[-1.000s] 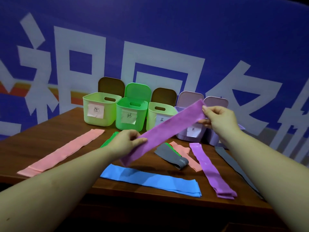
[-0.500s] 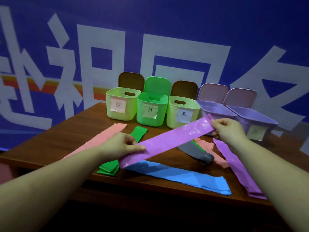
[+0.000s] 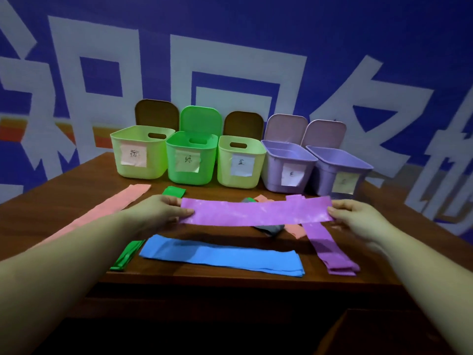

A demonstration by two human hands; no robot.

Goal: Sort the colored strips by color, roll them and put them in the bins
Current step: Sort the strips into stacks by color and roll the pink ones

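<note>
We hold the purple strip (image 3: 257, 212) level above the blue strip (image 3: 222, 256), our left hand (image 3: 156, 211) pinching one end, our right hand (image 3: 358, 217) pinching the other.

A dark brown wooden worktop (image 3: 76, 180) fills the middle of the scene. Behind its far edge stands a blue backdrop (image 3: 256, 26) with large pale characters — an orange and yellow stripe (image 3: 15, 129) crosses it at far left.
</note>
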